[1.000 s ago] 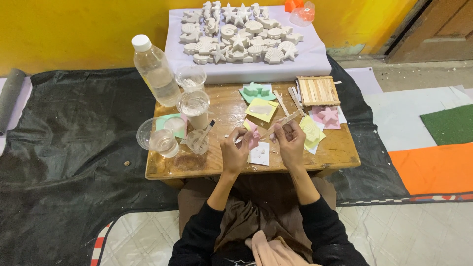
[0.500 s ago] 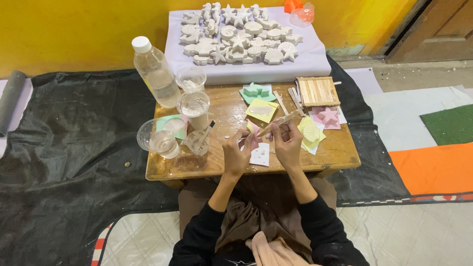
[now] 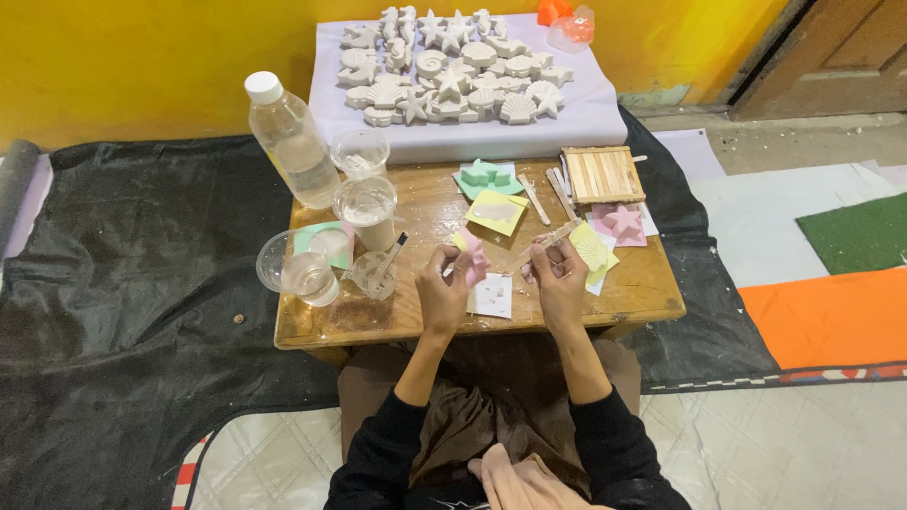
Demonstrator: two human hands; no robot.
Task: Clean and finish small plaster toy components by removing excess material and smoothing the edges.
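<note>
My left hand (image 3: 444, 288) holds a small pink mould (image 3: 472, 257) upright over the low wooden table (image 3: 652, 283). My right hand (image 3: 557, 274) grips a flat wooden stick (image 3: 543, 242) whose far end points up and to the right. A white paper square with small shapes (image 3: 493, 296) lies on the table right below both hands. A yellow shell mould (image 3: 593, 250) sits just right of my right hand.
Plastic cups (image 3: 367, 210) and a clear bottle (image 3: 291, 144) stand at the table's left. Green (image 3: 484, 176), yellow (image 3: 496, 212) and pink star (image 3: 624, 222) moulds and a stick raft (image 3: 602, 175) lie toward the back. Several white plaster casts rest on a lilac sheet (image 3: 595, 118).
Both hands stayed over the white paper square. The pink mould in my left hand has turned a little, and the stick in my right hand shifted slightly.
</note>
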